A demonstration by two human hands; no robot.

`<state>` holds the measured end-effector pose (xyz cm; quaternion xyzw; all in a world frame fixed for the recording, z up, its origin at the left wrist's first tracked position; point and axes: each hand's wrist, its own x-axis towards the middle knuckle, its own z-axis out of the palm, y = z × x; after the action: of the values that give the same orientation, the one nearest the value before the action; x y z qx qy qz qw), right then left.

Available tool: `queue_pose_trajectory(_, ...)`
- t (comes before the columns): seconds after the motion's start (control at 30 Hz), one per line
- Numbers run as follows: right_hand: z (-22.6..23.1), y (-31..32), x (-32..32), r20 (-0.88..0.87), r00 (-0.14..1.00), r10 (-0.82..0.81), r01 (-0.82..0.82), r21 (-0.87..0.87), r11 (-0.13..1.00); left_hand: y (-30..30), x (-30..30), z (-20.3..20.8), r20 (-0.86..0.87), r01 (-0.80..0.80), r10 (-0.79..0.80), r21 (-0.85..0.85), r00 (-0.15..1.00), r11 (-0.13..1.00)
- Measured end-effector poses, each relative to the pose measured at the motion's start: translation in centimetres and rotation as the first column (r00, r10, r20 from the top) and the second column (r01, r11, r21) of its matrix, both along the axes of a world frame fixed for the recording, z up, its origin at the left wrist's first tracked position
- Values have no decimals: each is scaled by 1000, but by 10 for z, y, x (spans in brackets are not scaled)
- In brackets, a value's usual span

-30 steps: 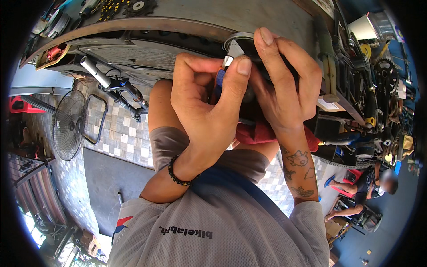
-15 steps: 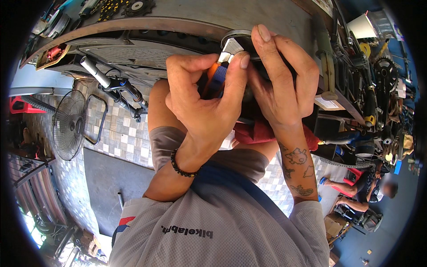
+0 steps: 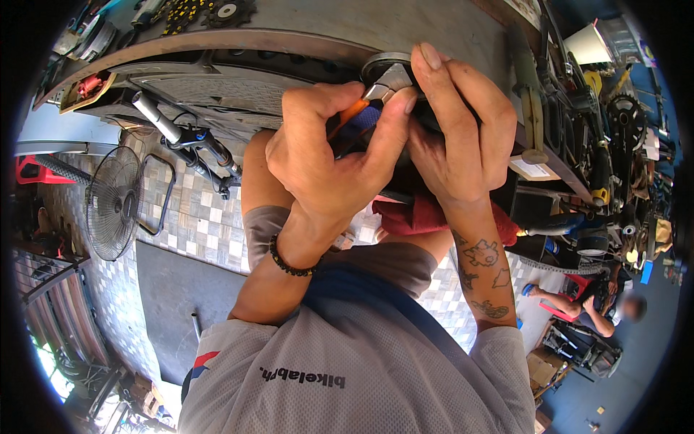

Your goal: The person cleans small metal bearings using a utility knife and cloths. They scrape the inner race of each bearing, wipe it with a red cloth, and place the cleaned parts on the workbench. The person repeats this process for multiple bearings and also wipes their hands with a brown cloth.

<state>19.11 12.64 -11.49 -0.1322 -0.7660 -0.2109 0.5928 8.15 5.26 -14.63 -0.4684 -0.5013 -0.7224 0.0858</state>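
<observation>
My left hand [image 3: 325, 148] is closed around a tool with an orange and blue handle [image 3: 352, 116]. A flat silver tip [image 3: 395, 77], widening like a blade, sticks out past my thumb and forefinger. That tip lies against or just inside the rim of a dark round part [image 3: 376, 61] with a thin metallic edge. My right hand [image 3: 466, 130] grips this part from the right side, its fingers up along the rim. Much of the part is hidden behind my fingers, so its kind is unclear. Both hands are raised above my lap, close to the workbench edge.
The metal workbench [image 3: 311, 36] runs across the top, with a sprocket [image 3: 230, 11] on it. A bicycle fork [image 3: 195, 141] and a fan [image 3: 113, 202] stand to the left. Tools crowd the right wall; a red cloth [image 3: 405, 219] lies by my lap. Another person [image 3: 603, 304] sits far right.
My left hand has shifted slightly, and the silver tip has tilted further rightward along the rim. The round part has tipped a little in my right hand. The other person's arms have moved.
</observation>
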Motion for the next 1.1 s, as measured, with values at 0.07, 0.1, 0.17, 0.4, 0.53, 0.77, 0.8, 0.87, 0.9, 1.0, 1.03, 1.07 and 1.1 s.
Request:
queue_pose_trajectory(0.07, 1, -2, 1, 16, 1000, -11, 11, -5, 1000, 1, -3, -1, -48, -20, 20, 9, 999, 1000)
queue_pose_trajectory(0.1, 2, -3, 2, 24, 1000, -14, 14, -8, 1000, 0, -3, -1, -71, -22, 23, 15, 997, 1000)
queue_pose_trajectory(0.17, 4, -5, 3, 41, 999, -17, 18, -29, 999, -1, -5, 0, -101, -35, 35, 0, 994, 999)
queue_pose_trajectory(0.4, 5, -7, 1, 37, 998, -43, 44, -21, 999, 3, -8, 4, -125, 26, -15, 90, 992, 996)
queue_pose_trajectory(0.53, 5, -9, 3, 54, 997, -47, 50, -48, 998, -8, -7, 7, -74, 54, -56, -26, 996, 998)
queue_pose_trajectory(0.77, 7, -14, 9, 128, 992, -6, 22, -121, 992, -8, -7, -2, 4, 53, -53, -56, 999, 997)
queue_pose_trajectory(0.8, 6, -14, 10, 141, 990, -8, 26, -130, 991, -7, -6, -3, 24, 61, -60, -58, 998, 996)
queue_pose_trajectory(0.87, 6, -14, 11, 143, 990, -11, 28, -119, 993, -6, -6, -4, 51, 78, -75, -59, 996, 995)
queue_pose_trajectory(0.9, 5, -13, 11, 139, 990, -10, 26, -112, 993, -6, -6, -5, 58, 86, -82, -58, 995, 995)
queue_pose_trajectory(1.0, 5, -13, 11, 137, 991, -4, 20, -112, 993, -6, -6, -4, 51, 90, -88, -43, 995, 995)
queue_pose_trajectory(1.03, 5, -13, 11, 136, 991, -3, 19, -116, 993, -6, -6, -4, 48, 88, -86, -57, 995, 994)
queue_pose_trajectory(1.07, 5, -13, 11, 139, 990, -2, 19, -123, 992, -6, -6, -3, 55, 97, -94, -47, 994, 994)
queue_pose_trajectory(1.1, 5, -13, 11, 138, 990, -5, 22, -127, 992, -6, -6, -3, 66, 105, -101, -58, 993, 993)
